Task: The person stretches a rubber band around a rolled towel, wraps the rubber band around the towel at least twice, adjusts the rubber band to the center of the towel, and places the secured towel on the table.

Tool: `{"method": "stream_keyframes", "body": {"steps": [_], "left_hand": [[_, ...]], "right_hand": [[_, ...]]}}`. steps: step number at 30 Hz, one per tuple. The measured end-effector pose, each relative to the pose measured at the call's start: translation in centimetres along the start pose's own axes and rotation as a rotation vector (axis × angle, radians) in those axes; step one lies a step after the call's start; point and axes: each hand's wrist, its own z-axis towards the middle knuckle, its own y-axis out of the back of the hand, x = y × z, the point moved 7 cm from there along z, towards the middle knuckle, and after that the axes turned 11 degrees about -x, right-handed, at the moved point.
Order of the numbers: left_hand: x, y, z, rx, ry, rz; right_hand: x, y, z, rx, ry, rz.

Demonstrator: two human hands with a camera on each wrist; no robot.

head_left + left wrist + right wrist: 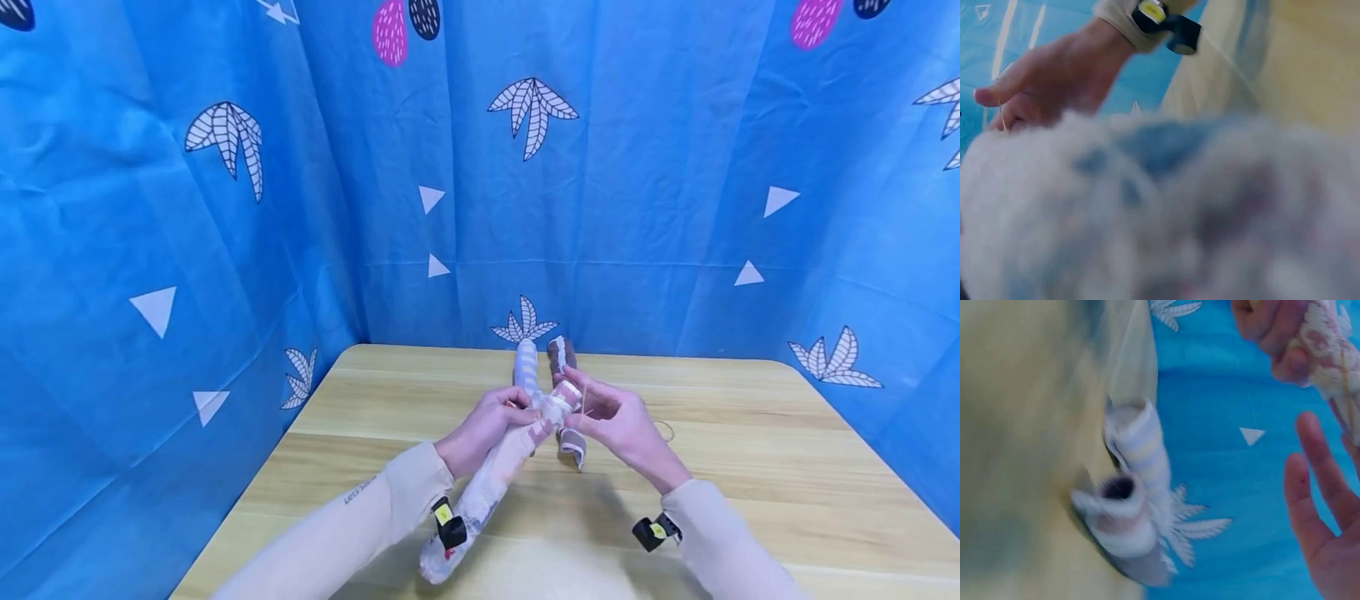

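My left hand [480,429] is gripping rolled towel [487,487]; right hand [622,423], rubber band [584,400]. Right-wrist view alone is showing brown roll [1124,526] hollow.

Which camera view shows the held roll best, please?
The head view: it shows the roll nearly end to end. The left wrist view has only a blurred close-up; the right wrist view, just a cut-off part.

Ok so the long roll [491,483] is whitish with blue and pinkish blotches, striped roll [528,367] is lavender and white, brown roll [557,359] has white edging. Curtain [637,167] is blue with white triangles, sleeves [360,521] cream.
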Motion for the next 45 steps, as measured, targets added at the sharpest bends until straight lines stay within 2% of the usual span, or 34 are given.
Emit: {"method": "stream_keyframes", "body": {"steps": [4,8,10,14,17,21,24,29,33,38,41,45], "left_hand": [[-1.0,-0.1,0.1,-0.020,-0.089,0.248],[-1.7,-0.4,-0.2,-0.032,-0.156,0.480],[-1.9,-0.7,-0.5,-0.014,-0.181,0.514],[-1.9,-1.2,-1.0,0.051,-0.207,0.464],[-1.9,-1.2,-1.2,0.083,-0.232,0.473],[-2.3,-1.0,-1.1,0.086,-0.317,0.588],[-2.4,-1.0,-1.1,0.108,-0.350,0.618],[-2.1,-0.9,-1.2,0.165,-0.345,0.610],[-2.0,-0.6,-1.1,0.173,-0.346,0.614],[-2.0,-0.3,-0.9,0.158,-0.365,0.665],[-2.3,-0.3,-1.1,0.125,-0.424,0.737],[-2.8,-0.7,-1.9,0.072,-0.596,0.915]], "right_hand": [[1.4,-0.5,0.5,0.064,0.033,-0.211],[2.4,-1.2,1.0,0.117,0.059,-0.349],[2.8,-1.6,1.2,0.145,0.076,-0.393],[3.2,-2.8,1.3,0.222,0.119,-0.425],[3.1,-3.2,1.3,0.249,0.103,-0.394],[2.8,-2.9,1.4,0.221,0.037,-0.320],[2.4,-3.1,1.3,0.222,0.010,-0.243],[1.7,-3.6,1.0,0.249,-0.020,-0.152],[0.8,-3.5,0.8,0.237,-0.116,-0.065],[0.1,-3.2,0.5,0.207,-0.228,0.032],[-0.1,-2.9,0.5,0.184,-0.266,0.070],[-0.4,-2.5,0.5,0.150,-0.333,0.126]]}}
